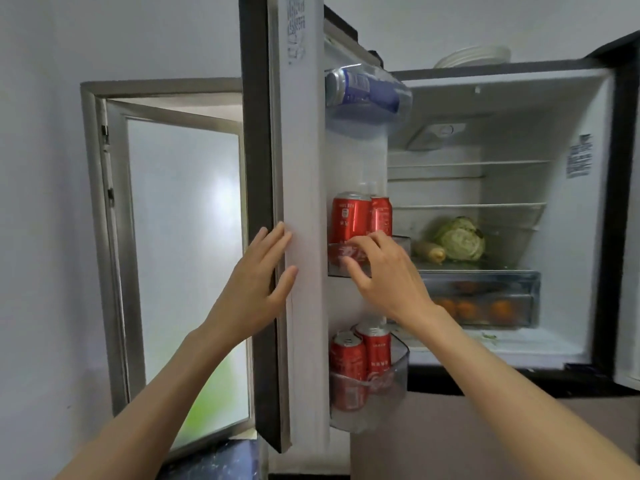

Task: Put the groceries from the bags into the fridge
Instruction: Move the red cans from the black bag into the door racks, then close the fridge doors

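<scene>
Fridge door [304,188] under flat left hand [258,285]; right hand [384,271] grip loose at cans [349,216].

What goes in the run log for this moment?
left hand flat on fridge door edge | right hand at middle-bin red cans | cabbage shelved

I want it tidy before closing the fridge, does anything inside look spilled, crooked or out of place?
Two small things. The blue can lies on its side in the top door shelf, while the red cans below stand upright. A green scrap lies loose on the fridge floor under the crisper drawer.
</scene>
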{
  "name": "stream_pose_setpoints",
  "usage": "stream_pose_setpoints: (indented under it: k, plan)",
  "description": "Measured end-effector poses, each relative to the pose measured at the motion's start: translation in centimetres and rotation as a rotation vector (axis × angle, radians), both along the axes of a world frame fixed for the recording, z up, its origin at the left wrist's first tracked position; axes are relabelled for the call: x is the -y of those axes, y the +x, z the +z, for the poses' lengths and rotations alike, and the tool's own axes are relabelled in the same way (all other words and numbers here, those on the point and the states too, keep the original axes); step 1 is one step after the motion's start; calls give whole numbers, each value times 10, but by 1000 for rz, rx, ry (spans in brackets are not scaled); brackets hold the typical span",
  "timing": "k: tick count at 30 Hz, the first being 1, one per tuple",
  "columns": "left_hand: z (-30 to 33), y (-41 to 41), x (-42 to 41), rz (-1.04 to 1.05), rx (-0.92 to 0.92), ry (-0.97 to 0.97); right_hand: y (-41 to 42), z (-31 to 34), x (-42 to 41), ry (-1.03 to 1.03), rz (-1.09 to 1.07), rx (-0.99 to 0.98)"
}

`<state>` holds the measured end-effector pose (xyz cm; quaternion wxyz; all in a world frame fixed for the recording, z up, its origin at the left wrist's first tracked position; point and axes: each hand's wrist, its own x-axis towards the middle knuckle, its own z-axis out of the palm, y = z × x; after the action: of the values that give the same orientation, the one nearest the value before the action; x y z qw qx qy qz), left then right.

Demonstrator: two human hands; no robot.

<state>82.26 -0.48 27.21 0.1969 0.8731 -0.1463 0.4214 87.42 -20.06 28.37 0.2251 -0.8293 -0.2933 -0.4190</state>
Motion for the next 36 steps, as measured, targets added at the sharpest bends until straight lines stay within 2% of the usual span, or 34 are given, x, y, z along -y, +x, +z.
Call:
stream_pose_setpoints:
  k: [3, 7, 13, 17, 22, 26, 34, 36]
  plan:
    - [-1, -1, 12, 31, 28, -60, 2, -3, 29, 23, -37, 21]
    - [-12, 6, 22, 75, -56, -77, 7, -7, 64, 101, -70, -30]
    - [-21, 11, 70, -87, -73, -44, 9, -14, 102, 371, 64, -174]
    - [-23, 15, 103, -153, -40, 2, 8, -24, 118, 436, 114, -258]
    - [-22, 33, 150, -148, -33, 86, 13, -33, 140, 339, -15, -210]
    - [-21, 53, 185, -226, -47, 119, 19, -42, 161, 257, 28, -217]
    - [-39, 99, 225, -259, -83, -19, 53, -59, 198, 163, -24, -408]
    - [-45, 111, 223, -225, -105, 2, 65, -62, 203, 161, -41, -431]
